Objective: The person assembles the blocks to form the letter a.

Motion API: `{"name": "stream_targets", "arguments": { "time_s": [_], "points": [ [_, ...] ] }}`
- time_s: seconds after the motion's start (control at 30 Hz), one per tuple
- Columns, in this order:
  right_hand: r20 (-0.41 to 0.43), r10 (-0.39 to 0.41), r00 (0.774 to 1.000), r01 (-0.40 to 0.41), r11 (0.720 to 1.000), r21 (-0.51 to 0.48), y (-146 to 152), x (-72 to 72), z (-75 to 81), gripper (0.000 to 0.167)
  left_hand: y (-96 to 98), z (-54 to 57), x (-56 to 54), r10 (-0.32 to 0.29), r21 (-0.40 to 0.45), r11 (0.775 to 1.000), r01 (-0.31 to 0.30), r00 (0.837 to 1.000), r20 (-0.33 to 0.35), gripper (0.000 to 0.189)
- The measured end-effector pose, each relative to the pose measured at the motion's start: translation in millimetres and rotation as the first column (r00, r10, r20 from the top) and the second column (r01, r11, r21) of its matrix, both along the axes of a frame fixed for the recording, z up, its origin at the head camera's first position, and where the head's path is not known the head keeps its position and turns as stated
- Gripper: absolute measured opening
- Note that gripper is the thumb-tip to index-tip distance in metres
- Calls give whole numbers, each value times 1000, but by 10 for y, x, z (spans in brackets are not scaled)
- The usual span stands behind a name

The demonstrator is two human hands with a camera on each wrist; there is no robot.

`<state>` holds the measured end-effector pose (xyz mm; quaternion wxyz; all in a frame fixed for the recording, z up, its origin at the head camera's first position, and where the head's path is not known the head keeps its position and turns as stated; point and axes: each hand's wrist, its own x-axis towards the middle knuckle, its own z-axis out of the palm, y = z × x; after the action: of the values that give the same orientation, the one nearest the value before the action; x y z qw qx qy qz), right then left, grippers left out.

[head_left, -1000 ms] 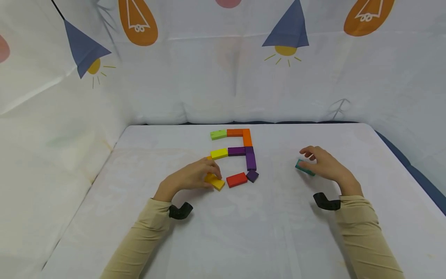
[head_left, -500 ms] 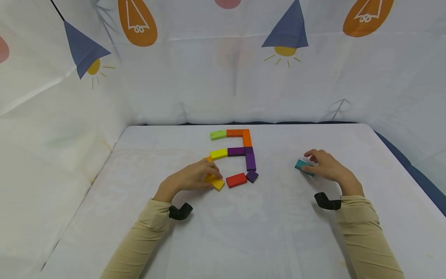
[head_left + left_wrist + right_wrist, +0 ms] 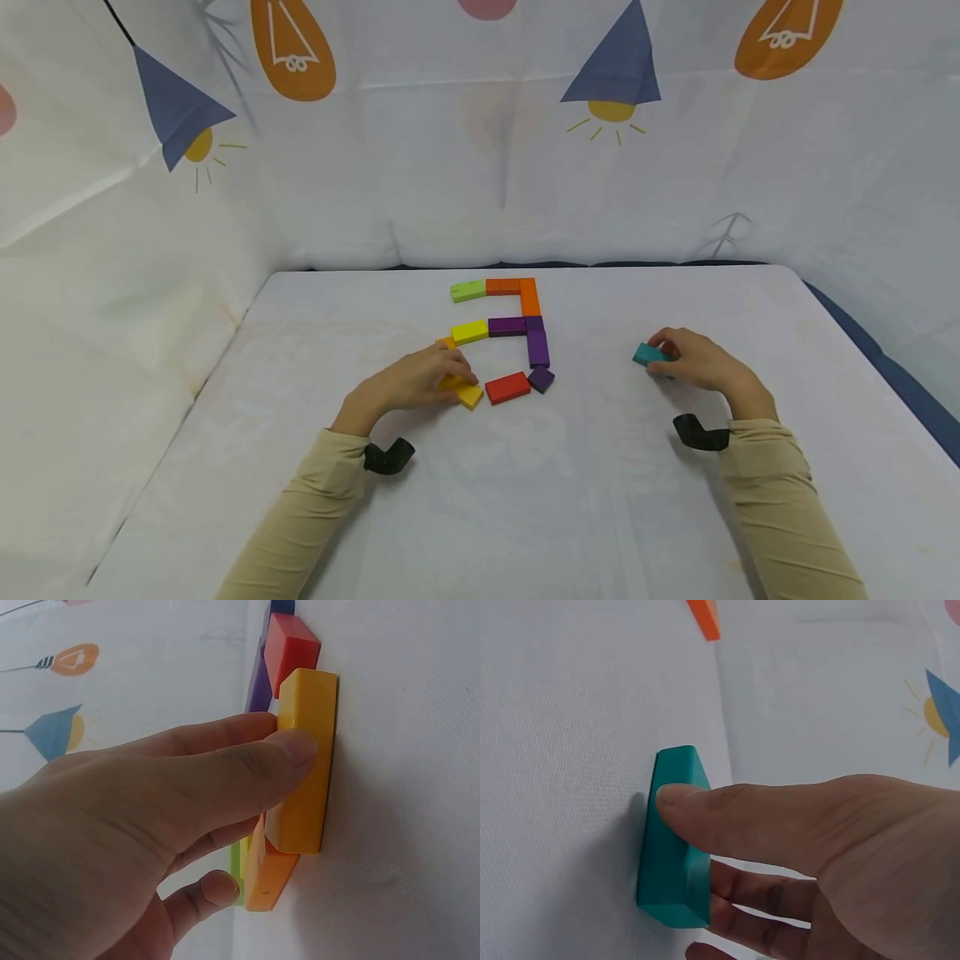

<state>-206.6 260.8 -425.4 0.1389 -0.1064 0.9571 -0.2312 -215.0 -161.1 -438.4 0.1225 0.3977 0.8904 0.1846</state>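
Observation:
My left hand pinches a yellow block lying on the table, its thumb on the near side and fingers behind. One end of that block is close to a red block. An amber block sits by its other end, partly hidden by the hand in the head view. Farther right, my right hand holds a teal block. The thumb presses its near face and fingers lie behind it. The teal block stands apart from the others, resting on the white surface as far as I can see.
Beyond the left hand, blocks form a bent line: light green, dark orange, orange, purple, another purple and bright yellow. A small dark purple block touches the red one. A patterned curtain hangs behind.
My right hand's fingers have come down and closed behind the teal block, which has turned slightly. My left hand and its yellow block stay in place.

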Motion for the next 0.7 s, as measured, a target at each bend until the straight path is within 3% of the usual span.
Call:
{"name": "stream_targets", "arguments": {
  "time_s": [0.27, 0.7],
  "points": [
    [39, 4, 999, -4, 1000, 4, 0, -13, -3, 46, 7, -24, -16, -16, 0, 1000, 16, 999, -38, 26],
    [71, 24, 997, -24, 1000, -1, -16, -9, 7, 47, -4, -17, -35, 8, 24, 1000, -7, 999, -41, 27]
  ]
}}
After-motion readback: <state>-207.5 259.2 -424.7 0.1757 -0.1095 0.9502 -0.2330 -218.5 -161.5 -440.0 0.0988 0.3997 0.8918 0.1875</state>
